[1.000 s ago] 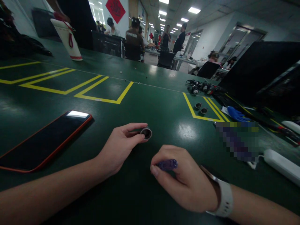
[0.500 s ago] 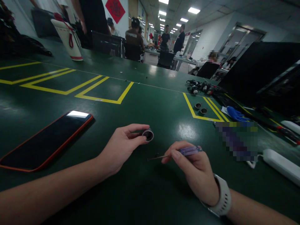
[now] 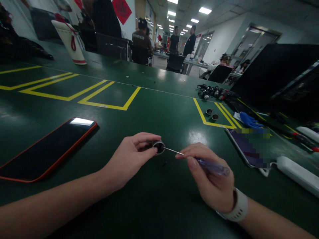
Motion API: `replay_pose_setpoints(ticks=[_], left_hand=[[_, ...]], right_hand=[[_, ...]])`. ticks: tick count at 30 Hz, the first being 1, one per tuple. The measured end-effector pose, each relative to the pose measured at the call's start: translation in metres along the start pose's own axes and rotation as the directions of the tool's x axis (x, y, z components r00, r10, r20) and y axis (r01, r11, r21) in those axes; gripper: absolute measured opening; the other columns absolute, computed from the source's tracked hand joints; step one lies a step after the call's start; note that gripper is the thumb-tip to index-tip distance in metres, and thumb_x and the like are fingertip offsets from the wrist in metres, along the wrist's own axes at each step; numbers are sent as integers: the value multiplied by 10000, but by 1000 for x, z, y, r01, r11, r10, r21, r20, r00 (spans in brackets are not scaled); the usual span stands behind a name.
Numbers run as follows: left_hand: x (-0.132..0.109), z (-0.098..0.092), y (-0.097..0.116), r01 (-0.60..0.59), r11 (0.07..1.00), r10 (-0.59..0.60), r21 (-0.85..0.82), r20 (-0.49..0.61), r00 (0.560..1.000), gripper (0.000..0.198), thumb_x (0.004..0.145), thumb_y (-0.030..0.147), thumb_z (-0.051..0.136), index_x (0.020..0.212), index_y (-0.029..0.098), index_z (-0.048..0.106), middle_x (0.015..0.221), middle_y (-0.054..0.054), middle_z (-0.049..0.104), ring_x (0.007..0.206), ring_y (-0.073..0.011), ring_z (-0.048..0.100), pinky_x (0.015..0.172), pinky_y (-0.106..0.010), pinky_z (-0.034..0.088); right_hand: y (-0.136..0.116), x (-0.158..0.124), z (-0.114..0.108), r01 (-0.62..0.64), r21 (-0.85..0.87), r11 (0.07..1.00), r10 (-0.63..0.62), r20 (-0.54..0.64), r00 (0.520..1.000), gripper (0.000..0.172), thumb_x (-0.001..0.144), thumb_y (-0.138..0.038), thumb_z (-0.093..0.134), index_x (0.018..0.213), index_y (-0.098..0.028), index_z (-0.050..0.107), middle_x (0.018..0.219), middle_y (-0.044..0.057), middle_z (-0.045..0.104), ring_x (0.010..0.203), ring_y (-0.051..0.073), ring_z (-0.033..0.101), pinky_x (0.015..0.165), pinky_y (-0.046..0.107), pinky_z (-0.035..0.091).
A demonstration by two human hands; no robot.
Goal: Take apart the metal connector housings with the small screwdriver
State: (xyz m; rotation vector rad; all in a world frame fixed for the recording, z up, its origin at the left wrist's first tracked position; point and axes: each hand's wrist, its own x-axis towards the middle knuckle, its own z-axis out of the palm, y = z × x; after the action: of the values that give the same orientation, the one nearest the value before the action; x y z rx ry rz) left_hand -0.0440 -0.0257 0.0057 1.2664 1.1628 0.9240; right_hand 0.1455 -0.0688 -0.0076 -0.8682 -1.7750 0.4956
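My left hand (image 3: pixel 128 157) pinches a small dark metal ring-shaped part (image 3: pixel 159 146) between thumb and forefinger, just above the green table (image 3: pixel 154 109). My right hand (image 3: pixel 209 177) grips a small screwdriver (image 3: pixel 199 161) with a clear purple handle. Its thin metal shaft points left and its tip sits in the open face of the ring part. A tiny dark speck, perhaps a screw (image 3: pixel 163 163), lies on the table just below the part. A white watch band is on my right wrist.
A phone in a red case (image 3: pixel 47 146) lies at the left. Another phone (image 3: pixel 245 147) and a white power strip (image 3: pixel 297 174) lie at the right. Two small rings (image 3: pixel 212 114), dark lens-like parts (image 3: pixel 211 92) and a blue glove (image 3: pixel 250 120) sit further back. People stand and sit beyond.
My right hand turned the screwdriver from lying in my fist to pointing left, and its tip has moved up into the ring part. My left hand has stayed almost still.
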Motion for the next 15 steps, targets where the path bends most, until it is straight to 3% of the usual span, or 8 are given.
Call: replay_pose_setpoints(ticks=[6,15], left_hand=[[-4,5,1,10,1000,-10,-14,-23,1000,284,659,197,704,942,171,684,883,-40,734,857,-190,674,829,-315,511],[-4,6,-5,-16,999,15,-47,-16,1000,225,667,196,705,883,170,647,795,-16,734,780,-155,676,741,-258,520]], right_hand=[[-9,6,1,308,-263,914,-261,196,945,200,803,-88,503,976,-170,560,814,75,682,757,190,633,675,352,523],[-11,0,9,543,-417,729,-423,349,836,87,786,-82,535,855,-123,568,790,124,683,754,225,624,653,370,507]])
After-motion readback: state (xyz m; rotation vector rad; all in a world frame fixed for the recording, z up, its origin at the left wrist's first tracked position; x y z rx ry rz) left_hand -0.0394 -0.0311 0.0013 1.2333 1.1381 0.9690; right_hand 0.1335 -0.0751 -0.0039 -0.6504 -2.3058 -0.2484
